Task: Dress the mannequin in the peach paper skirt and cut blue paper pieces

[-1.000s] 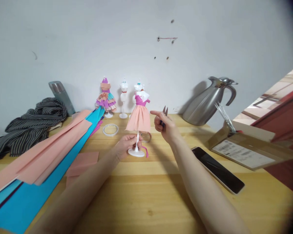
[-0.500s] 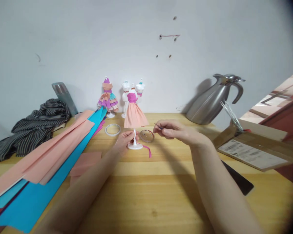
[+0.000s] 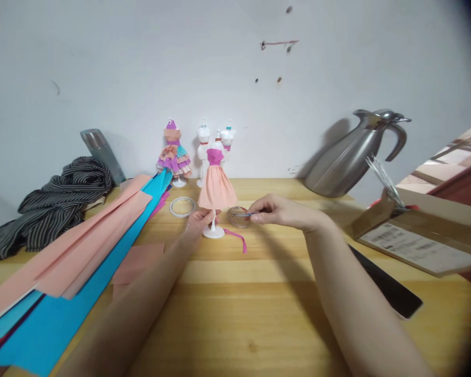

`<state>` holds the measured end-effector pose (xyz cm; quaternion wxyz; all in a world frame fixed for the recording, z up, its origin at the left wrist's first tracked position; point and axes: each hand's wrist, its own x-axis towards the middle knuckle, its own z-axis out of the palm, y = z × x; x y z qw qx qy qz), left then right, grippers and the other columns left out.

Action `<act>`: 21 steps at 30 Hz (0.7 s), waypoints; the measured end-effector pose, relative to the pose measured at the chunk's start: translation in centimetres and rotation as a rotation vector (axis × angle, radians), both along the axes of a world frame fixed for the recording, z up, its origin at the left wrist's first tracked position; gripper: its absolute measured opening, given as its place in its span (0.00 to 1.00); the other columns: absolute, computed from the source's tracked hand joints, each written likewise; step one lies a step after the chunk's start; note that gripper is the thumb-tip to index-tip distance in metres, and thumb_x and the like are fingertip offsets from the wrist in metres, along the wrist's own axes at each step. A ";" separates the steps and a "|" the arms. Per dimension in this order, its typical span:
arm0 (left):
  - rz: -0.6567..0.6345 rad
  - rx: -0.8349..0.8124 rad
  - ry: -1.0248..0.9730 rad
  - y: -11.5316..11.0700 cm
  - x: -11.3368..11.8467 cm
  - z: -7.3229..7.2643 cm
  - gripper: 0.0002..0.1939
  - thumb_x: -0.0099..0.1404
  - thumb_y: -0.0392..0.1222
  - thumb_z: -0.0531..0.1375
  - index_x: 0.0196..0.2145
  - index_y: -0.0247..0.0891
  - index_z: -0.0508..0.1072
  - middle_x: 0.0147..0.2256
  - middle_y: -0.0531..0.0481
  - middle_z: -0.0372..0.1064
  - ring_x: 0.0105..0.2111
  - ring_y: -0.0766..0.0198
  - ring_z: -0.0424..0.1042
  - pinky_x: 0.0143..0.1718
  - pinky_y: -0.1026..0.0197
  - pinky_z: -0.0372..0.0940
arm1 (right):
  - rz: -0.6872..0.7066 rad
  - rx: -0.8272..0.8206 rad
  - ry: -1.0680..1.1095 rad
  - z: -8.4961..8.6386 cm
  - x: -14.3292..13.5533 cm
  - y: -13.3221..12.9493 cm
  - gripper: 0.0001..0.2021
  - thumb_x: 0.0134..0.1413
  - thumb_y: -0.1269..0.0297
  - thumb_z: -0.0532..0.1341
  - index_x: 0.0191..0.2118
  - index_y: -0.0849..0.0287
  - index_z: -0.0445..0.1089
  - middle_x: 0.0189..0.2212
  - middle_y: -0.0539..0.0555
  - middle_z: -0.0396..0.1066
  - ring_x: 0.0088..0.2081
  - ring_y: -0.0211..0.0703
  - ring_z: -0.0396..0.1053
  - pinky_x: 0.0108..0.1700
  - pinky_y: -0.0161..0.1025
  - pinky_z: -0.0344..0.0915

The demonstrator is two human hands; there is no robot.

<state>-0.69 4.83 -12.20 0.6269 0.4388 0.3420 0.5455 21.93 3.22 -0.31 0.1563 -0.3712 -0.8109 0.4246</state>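
Gripping stand point(image 3: 213, 233) with left hand point(image 3: 198, 222), tool point(image 3: 242, 214) with right hand point(image 3: 275, 211)! Seemingly past bodice point(image 3: 215, 156) and skirt point(image 3: 217, 188); can't tell remaining work.

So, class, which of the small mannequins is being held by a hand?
The frontmost mannequin, in a magenta bodice and plain peach skirt: the left hand grips its stand. Neither hand touches the other three mannequins behind.

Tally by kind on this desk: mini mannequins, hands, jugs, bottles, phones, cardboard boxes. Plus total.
Mini mannequins: 4
Hands: 2
Jug: 1
Bottle: 1
Phone: 1
Cardboard box: 1
Total: 10
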 end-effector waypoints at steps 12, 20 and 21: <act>0.001 0.068 0.086 0.4 -0.1 -0.8 0.14 0.50 0.47 0.68 0.20 0.32 0.74 0.21 0.50 0.69 0.21 0.70 0.61 0.25 0.64 0.54 | -0.095 -0.108 0.035 -0.1 -0.5 0.2 0.26 0.47 0.41 0.60 0.17 0.61 0.67 0.15 0.45 0.47 0.20 0.31 0.42 0.24 0.36 0.39; -0.015 0.059 0.130 -0.2 0.0 -0.3 0.15 0.50 0.49 0.67 0.21 0.33 0.74 0.22 0.49 0.69 0.20 0.70 0.62 0.25 0.64 0.55 | -0.136 -0.139 0.038 -0.4 -0.7 0.2 0.24 0.45 0.42 0.62 0.17 0.61 0.70 0.14 0.46 0.53 0.20 0.33 0.45 0.25 0.37 0.43; -0.017 0.060 0.134 -0.2 0.0 -0.3 0.15 0.50 0.50 0.67 0.22 0.33 0.74 0.22 0.50 0.69 0.21 0.70 0.62 0.25 0.64 0.56 | -0.136 -0.141 0.035 -0.3 -0.7 0.2 0.24 0.45 0.42 0.62 0.18 0.61 0.70 0.14 0.46 0.53 0.20 0.33 0.45 0.25 0.37 0.43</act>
